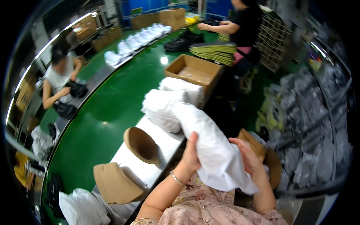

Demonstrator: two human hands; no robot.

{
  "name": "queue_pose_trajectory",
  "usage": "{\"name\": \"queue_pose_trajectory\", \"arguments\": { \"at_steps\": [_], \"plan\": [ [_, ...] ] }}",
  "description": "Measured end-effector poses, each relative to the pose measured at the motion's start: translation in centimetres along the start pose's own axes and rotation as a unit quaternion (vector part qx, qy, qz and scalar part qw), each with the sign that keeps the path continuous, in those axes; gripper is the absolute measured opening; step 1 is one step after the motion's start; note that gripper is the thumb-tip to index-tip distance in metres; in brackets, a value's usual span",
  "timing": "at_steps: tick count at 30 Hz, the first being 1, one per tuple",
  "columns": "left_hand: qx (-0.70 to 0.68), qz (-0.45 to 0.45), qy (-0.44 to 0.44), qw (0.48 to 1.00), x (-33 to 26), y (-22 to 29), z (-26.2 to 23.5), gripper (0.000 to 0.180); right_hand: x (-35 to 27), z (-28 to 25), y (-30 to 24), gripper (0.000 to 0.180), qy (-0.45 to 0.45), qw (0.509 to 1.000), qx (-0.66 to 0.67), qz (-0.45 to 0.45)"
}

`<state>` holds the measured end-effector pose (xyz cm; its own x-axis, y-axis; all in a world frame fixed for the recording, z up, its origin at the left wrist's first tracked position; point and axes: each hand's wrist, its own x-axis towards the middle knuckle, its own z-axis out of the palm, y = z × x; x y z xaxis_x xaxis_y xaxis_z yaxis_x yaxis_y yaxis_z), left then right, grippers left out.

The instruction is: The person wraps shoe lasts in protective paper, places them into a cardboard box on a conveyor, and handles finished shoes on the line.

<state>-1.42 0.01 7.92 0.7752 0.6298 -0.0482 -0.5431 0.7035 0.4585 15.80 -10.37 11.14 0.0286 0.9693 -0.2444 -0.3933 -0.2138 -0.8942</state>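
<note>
Between my two hands hangs a long, crumpled white sheet bundle (217, 150), either thin paper or cloth; I cannot tell which. My left hand (191, 154) grips its near left side, thumb up along the edge. On the other side my right hand (248, 157) is curled against it, some fingers hidden behind the white material. The bundle's far end reaches a pile of similar white bundles (163, 108) on a white ledge (125, 150). Closer to me on that ledge are a curled brown cardboard piece (141, 145) and stacked brown curved sheets (116, 183).
A green conveyor (97, 127) curves past the ledge. An open cardboard box (195, 71), black shoes (183, 40) and stacked yellow-green pieces (213, 52) lie farther off. Co-workers stand across the line and at the far end. Plastic-wrapped items (307, 123) fill the right side.
</note>
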Motion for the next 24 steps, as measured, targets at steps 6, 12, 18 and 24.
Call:
{"name": "queue_pose_trajectory", "arguments": {
  "at_steps": [6,12,18,24],
  "plan": [
    [-0.054,-0.021,-0.019,0.998,1.9,-0.7,2.3,0.098,-1.7,-0.1,0.9,0.036,0.049,0.993,0.107,-0.023],
    [-0.011,0.018,0.009,1.0,1.9,0.1,3.2,0.096,-3.5,-0.7,-0.1,0.027,0.079,0.995,0.059,0.032],
    [0.088,0.032,0.101,0.99,2.4,0.1,3.8,0.077,-3.7,-4.2,0.8,0.024,0.282,0.89,-0.338,-0.121],
    [0.149,0.063,0.111,0.981,3.6,-0.8,2.7,0.066,-5.5,1.3,-4.5,0.077,0.138,0.795,-0.523,-0.273]
  ]
}}
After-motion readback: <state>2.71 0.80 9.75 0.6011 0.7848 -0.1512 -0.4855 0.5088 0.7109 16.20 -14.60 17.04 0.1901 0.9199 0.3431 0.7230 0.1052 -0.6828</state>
